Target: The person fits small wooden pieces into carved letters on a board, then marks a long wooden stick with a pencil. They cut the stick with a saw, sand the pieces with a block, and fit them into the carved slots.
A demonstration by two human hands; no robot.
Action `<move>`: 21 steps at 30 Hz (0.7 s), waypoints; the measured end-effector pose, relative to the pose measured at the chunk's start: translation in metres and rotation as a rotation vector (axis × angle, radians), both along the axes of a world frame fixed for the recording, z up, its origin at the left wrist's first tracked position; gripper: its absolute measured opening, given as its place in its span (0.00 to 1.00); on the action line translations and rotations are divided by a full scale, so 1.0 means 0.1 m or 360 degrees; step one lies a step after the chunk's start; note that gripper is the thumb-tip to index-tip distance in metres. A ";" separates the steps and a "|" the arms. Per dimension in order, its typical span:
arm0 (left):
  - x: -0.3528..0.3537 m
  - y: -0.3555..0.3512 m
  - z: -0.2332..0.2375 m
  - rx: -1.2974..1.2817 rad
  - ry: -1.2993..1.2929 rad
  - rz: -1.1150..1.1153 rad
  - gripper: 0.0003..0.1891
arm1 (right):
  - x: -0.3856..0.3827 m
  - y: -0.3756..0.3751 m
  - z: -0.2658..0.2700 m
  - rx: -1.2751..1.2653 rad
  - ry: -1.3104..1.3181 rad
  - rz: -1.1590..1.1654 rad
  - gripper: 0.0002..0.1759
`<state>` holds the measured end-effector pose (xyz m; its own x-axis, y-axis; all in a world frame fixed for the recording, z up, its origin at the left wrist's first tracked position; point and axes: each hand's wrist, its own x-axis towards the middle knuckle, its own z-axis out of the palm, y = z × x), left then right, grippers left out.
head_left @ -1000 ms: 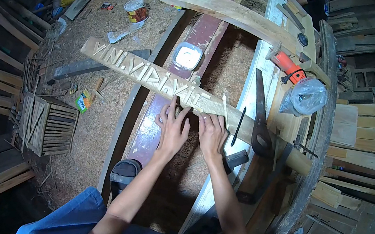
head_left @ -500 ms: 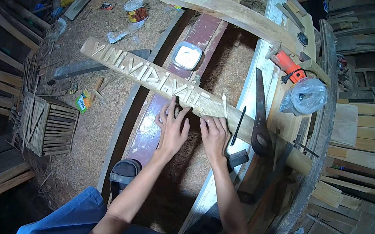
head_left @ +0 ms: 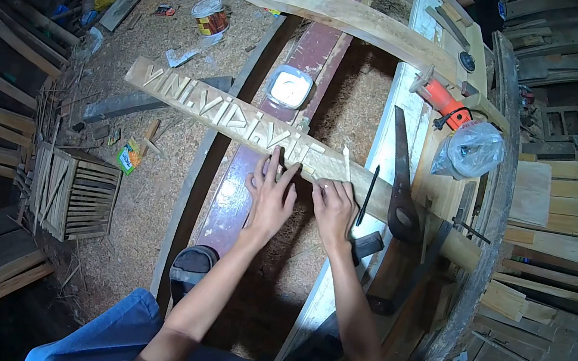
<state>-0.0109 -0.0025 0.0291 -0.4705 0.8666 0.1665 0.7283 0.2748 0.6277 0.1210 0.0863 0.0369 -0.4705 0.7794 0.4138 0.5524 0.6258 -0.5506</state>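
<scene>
A long wooden board [head_left: 187,105] lies slantwise across the bench rails, with raised wooden letters [head_left: 227,116] along it. My left hand [head_left: 271,197] is open, its stretched fingertips on the last letters near the board's close edge and its thumb apart. My right hand [head_left: 333,210] has its fingers curled together over the near edge of the board, to the right of the letters; its fingertips are partly hidden. Just beyond it lies a small pale stick [head_left: 346,163], with a black pencil-like stick [head_left: 368,195] on the right. A handsaw [head_left: 401,176] rests across the board's right part.
A tub of white paste [head_left: 290,88] stands on the dark red rail behind the board. An orange power tool [head_left: 443,103] and a plastic bag [head_left: 469,150] are at right. A curved plank [head_left: 345,14] spans the back. Another person [head_left: 483,3] is at top right.
My left hand has shifted slightly right, its index finger reaching further onto the letters. My right hand has barely moved, staying at the board's near edge.
</scene>
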 end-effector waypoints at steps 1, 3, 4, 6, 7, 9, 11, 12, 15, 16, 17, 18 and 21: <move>0.02 0.02 0.02 -0.0069 -0.0004 -0.0026 0.27 | 0.04 -0.01 0.02 0.0002 0.0000 0.0000 0.04; 0.06 0.05 0.06 -0.0137 -0.0006 -0.0053 0.29 | 0.11 -0.03 0.06 -0.0089 0.0008 -0.0040 0.04; 0.08 0.05 0.08 -0.0231 0.0021 -0.0073 0.30 | 0.13 -0.03 0.04 -0.0076 0.0023 -0.0054 0.05; 0.11 0.07 0.11 -0.0367 0.0030 -0.0093 0.33 | 0.13 -0.01 0.04 -0.0106 0.0044 -0.0051 0.05; 0.12 0.07 0.12 -0.0367 0.0030 -0.0095 0.33 | 0.12 0.00 0.03 -0.0140 0.0065 -0.0045 0.05; 0.12 0.08 0.15 -0.0394 0.0069 -0.0072 0.34 | 0.08 0.02 0.02 -0.0134 0.0080 -0.0045 0.05; 0.12 0.09 0.19 -0.0429 0.0105 -0.0064 0.34 | 0.04 0.04 0.01 -0.0133 0.0092 -0.0046 0.06; 0.12 0.09 0.20 -0.0460 0.0140 -0.0054 0.34 | 0.02 0.05 0.07 -0.0125 0.0088 -0.0061 0.06; 0.14 0.09 0.16 -0.0425 0.0159 -0.0044 0.36 | -0.03 0.07 0.09 -0.0119 0.0071 -0.0094 0.07; 0.15 0.09 0.14 -0.0425 0.0161 -0.0042 0.36 | -0.05 0.08 0.09 -0.0119 0.0059 -0.0115 0.07; 0.17 0.09 0.12 -0.0443 0.0138 -0.0034 0.36 | -0.06 0.09 0.09 -0.0118 0.0061 -0.0114 0.07; 0.18 0.10 0.13 -0.0460 0.0114 -0.0027 0.36 | -0.06 0.10 0.09 -0.0138 0.0006 -0.0121 0.08; 0.17 0.12 0.13 -0.0446 0.0090 -0.0009 0.35 | -0.08 0.13 0.10 -0.0203 -0.0081 -0.0137 0.10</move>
<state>0.0064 0.0092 0.0426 -0.4622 0.8851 -0.0543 0.7619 0.4277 0.4863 0.1133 0.0991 0.0468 -0.4178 0.8623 0.2860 0.6301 0.5019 -0.5926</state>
